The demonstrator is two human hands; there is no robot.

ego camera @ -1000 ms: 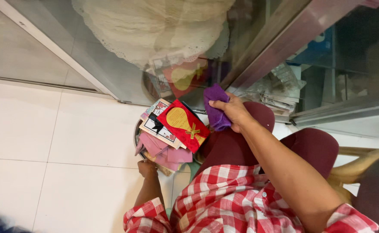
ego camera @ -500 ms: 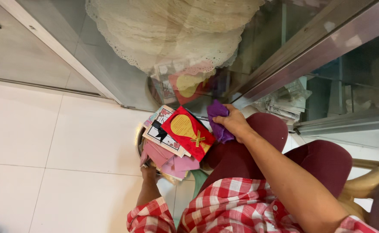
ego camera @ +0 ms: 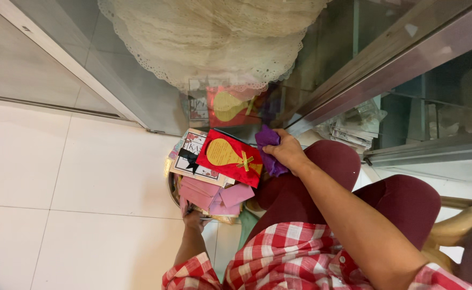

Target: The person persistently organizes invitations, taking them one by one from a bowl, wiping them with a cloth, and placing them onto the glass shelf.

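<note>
My right hand (ego camera: 288, 152) grips a crumpled purple cloth (ego camera: 267, 140) and presses it against the low edge of a glass panel (ego camera: 322, 64). My left hand (ego camera: 194, 219) holds from below a round metal tray (ego camera: 171, 185) piled with cards. On top of the pile lies a red card with a gold shape and bow (ego camera: 229, 157), over a white and black card (ego camera: 192, 157) and several pink envelopes (ego camera: 209, 193). My knees in maroon trousers (ego camera: 354, 188) are bent close to the glass.
A cream lace cloth (ego camera: 214, 37) hangs behind the glass, which reflects the red card. A metal frame (ego camera: 386, 53) runs diagonally at the right. White floor tiles (ego camera: 59, 177) stretch left. A gold chair leg (ego camera: 461, 225) is at the right edge.
My right hand with the purple cloth has slid down along the glass toward the red card. The view has shifted a little; the tray in my left hand stays put.
</note>
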